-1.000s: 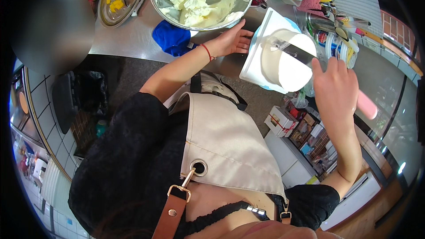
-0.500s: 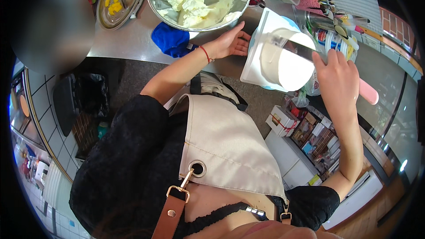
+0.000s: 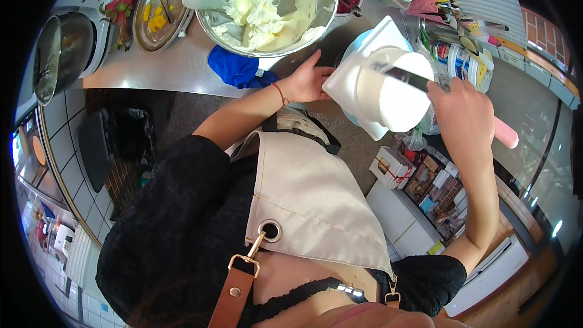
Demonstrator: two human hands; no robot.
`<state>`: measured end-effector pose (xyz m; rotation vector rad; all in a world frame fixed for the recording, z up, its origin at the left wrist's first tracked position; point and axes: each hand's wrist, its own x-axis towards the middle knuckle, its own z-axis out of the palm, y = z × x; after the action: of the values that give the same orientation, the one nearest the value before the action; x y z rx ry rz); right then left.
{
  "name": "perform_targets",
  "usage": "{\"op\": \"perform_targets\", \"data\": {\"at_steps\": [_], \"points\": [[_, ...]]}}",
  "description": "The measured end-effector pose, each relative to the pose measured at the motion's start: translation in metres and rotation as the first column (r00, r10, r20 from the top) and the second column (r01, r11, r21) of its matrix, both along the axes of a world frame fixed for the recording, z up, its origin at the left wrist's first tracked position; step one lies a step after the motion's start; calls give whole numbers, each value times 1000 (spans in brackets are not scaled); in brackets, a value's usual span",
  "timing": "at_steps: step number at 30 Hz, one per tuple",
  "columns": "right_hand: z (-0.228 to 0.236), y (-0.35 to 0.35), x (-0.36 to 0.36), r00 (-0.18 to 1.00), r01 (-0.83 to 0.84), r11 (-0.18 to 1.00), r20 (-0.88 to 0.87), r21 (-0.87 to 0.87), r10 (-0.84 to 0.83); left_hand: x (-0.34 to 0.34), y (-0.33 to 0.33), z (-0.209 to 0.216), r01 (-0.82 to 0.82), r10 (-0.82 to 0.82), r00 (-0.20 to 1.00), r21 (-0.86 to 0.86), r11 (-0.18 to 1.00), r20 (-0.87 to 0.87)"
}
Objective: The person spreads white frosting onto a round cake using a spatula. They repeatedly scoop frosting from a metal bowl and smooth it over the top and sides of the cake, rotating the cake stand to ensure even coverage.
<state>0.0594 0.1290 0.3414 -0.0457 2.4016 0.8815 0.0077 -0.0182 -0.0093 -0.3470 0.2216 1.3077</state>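
White cake on square board; pink-handled spatula, right hand clasped around it, blade over cake; left hand empty, fingers loose, near board's corner, perhaps for steadying.

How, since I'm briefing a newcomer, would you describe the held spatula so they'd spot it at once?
Find the big metal bowl, then the round white cake to its lower right. The right hand holds the spatula there; its pink handle differs from the pale one in the bowl.
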Motion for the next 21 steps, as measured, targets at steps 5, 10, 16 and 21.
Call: {"op": "perform_targets", "data": {"at_steps": [5, 10, 16, 21], "points": [[-2, 5, -2, 998, -6, 1000, -64, 18, 7, -10, 9, -15, 44, -46, 998, 60, 997, 40], [3, 8, -7, 1000, 9, 1000, -30, 18, -9, -7, 14, -2, 155, -155, 988, 16, 988, 20], [5, 15, -21, 997, 74, 995, -16, -60, -75, 5, 9, 4, 162, -167, 984, 85, 983, 59], [7, 0, -15, 998, 67, 993, 10, -98, -66, -6, 23, -11, 183, -181, 982, 41, 982, -45]]}}
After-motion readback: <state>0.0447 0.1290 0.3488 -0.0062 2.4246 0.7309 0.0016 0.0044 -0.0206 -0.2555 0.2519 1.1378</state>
